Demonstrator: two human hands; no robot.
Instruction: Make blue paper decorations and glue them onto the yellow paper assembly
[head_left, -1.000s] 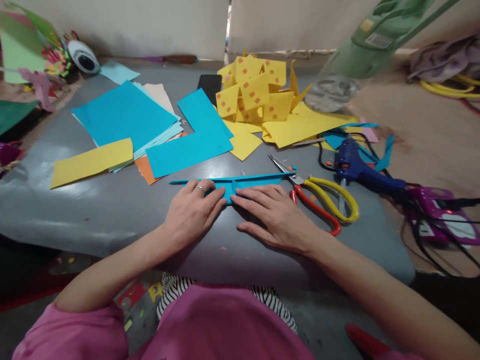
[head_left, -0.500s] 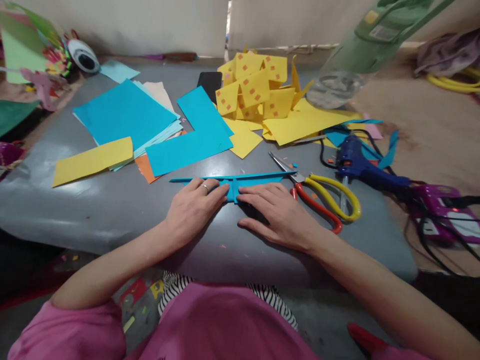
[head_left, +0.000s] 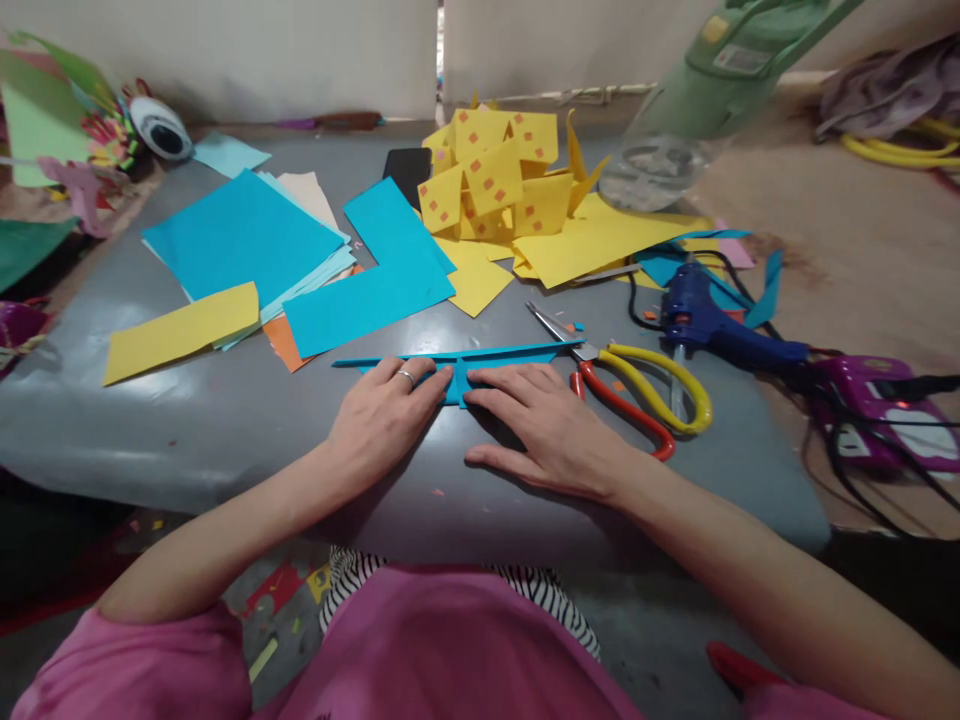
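A folded piece of blue paper (head_left: 460, 369) lies in front of me, with a long narrow upper edge and a vertical strip at its middle. On its left half rest the fingertips of my left hand (head_left: 391, 410), which wears a ring; the fingers lie flat, pressing down. My right hand (head_left: 551, 425) presses the right half with outstretched fingers, its thumb apart on the table. Part of the paper is hidden under both hands. Just right of it lie scissors (head_left: 611, 365) with one yellow and one red handle, their blades touching the paper's right end.
Blue sheets (head_left: 240, 235), a yellow strip (head_left: 180, 333) and folded yellow paper with orange squares (head_left: 491, 175) lie on the grey table (head_left: 225, 430). A green-topped bottle (head_left: 675, 130) stands behind. At right are a blue glue gun (head_left: 720, 325), cables and a purple box (head_left: 862, 410).
The whole view has shifted slightly, so things appear a little further left. Both hands stay on the folded blue paper in nearly the same pose.
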